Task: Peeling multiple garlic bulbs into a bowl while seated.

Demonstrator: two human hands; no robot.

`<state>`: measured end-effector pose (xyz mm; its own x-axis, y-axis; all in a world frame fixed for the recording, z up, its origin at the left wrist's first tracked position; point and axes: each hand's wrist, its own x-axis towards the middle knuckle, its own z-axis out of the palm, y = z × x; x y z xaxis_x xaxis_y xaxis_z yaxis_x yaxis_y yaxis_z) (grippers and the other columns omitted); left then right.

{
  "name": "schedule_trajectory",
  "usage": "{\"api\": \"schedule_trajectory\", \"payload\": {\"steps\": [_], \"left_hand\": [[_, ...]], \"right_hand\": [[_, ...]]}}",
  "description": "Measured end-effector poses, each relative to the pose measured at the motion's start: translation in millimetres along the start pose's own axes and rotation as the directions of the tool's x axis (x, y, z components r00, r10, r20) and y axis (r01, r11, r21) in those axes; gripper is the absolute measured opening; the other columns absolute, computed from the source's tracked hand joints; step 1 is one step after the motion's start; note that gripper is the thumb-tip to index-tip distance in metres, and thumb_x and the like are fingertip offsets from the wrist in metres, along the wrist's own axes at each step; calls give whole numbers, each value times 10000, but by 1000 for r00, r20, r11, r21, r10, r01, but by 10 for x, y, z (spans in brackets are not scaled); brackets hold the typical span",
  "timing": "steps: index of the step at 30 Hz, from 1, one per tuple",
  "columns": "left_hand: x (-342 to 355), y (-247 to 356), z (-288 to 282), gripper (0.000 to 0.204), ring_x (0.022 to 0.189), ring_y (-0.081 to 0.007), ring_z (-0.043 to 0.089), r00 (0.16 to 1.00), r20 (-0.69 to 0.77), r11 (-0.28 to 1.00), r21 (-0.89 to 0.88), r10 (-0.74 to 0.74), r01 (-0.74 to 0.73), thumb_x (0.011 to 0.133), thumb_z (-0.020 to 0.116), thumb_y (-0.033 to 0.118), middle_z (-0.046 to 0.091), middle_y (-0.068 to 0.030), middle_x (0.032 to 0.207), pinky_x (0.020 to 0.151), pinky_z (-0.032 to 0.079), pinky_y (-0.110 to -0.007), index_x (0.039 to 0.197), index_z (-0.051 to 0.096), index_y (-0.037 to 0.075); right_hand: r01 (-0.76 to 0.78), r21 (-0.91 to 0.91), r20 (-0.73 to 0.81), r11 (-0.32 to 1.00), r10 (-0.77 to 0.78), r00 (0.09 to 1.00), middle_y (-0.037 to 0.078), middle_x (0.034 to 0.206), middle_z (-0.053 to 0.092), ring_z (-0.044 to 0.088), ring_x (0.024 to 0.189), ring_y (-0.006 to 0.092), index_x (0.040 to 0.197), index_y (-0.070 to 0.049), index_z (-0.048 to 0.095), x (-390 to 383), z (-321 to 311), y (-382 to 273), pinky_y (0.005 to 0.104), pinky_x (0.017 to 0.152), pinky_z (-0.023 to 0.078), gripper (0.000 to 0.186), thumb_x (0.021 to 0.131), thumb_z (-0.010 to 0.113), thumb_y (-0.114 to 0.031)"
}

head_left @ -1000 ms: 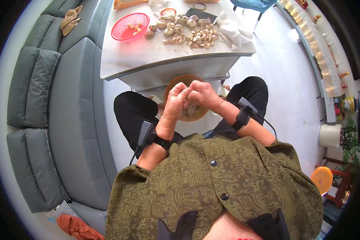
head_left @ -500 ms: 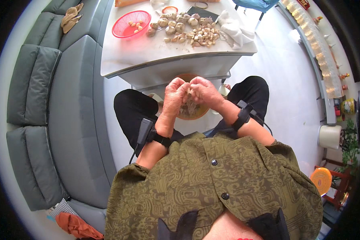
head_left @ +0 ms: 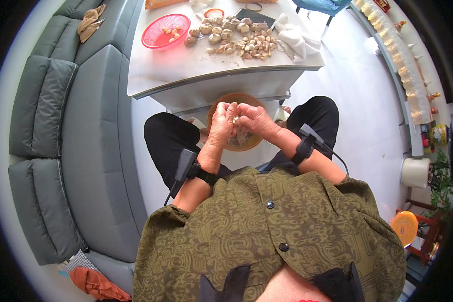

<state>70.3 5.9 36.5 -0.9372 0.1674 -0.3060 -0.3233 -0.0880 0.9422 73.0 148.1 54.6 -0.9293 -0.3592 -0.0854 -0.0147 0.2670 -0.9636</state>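
My left hand (head_left: 221,123) and my right hand (head_left: 255,121) meet fingertip to fingertip between my knees. Both are closed on a small pale garlic clove (head_left: 235,120), mostly hidden by the fingers. Beneath them an orange-brown basin (head_left: 242,97) holds papery garlic skins (head_left: 240,139). On the table ahead, loose unpeeled cloves (head_left: 256,45) lie in a heap beside whole garlic bulbs (head_left: 226,34). To their left, a red mesh basket (head_left: 147,41) contains several peeled cloves (head_left: 172,35).
The white table (head_left: 186,70) has its near edge just beyond the basin. A white cloth (head_left: 293,40) lies at its right end. A grey sofa (head_left: 93,126) runs along my left. On the right stand a white pot (head_left: 415,172) and a plant (head_left: 440,176).
Both hands have shifted slightly lower, exposing more of the basin's far rim. My right fingers have turned a little, and a pale bit now shows between the hands.
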Motion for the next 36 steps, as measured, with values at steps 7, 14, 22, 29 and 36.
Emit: {"api": "schedule_trajectory", "payload": {"steps": [7, 14, 22, 29, 36], "left_hand": [[16, 7, -107, 731, 738, -154, 555, 986, 89, 980, 149, -144, 130, 793, 427, 680, 565, -107, 900, 577, 464, -292, 1114, 477, 26], [132, -203, -165, 656, 642, -151, 538, 988, 154, 970, 241, -1, -37, 820, 452, 627, 564, -91, 817, 516, 450, -279, 1063, 508, 21], [51, -41, -134, 478, 367, -59, 429, 971, 173, 960, -197, -164, 197, 871, 481, 499, 532, -18, 581, 287, 277, -179, 989, 515, 37], [-2, 70, -100, 319, 386, -60, 436, 989, 139, 990, -124, -44, 61, 928, 452, 318, 529, -22, 611, 301, 292, -177, 1023, 496, 16], [-70, 177, -75, 181, 414, -55, 449, 997, 56, 989, -140, 44, -36, 930, 431, 183, 536, -18, 628, 334, 316, -174, 965, 514, 26]], "right_hand": [[-25, -39, 152, 999, 30, 988, 24, 650, 568, 528, 554, 105, 1002, -71, 555, -39, -23, -95, 263, 530, 445, 204, 799, 528, -61], [-97, -76, 303, 992, 116, 946, 20, 635, 540, 516, 542, 106, 989, -71, 550, -25, -81, -77, 263, 496, 434, 201, 797, 492, -55], [-245, 170, 234, 955, 202, 951, 5, 619, 510, 496, 511, 95, 864, -66, 532, -25, -103, 38, 231, 449, 406, 71, 816, 515, -115], [-324, 605, 178, 727, 273, 945, 20, 632, 503, 470, 496, 100, 888, -76, 484, -38, -38, 178, 217, 415, 360, 70, 851, 481, -136], [-318, 889, 301, 329, 102, 948, 76, 831, 549, 528, 655, 110, 913, -50, 500, -28, -101, 170, 193, 462, 395, 93, 846, 467, -105]]}}
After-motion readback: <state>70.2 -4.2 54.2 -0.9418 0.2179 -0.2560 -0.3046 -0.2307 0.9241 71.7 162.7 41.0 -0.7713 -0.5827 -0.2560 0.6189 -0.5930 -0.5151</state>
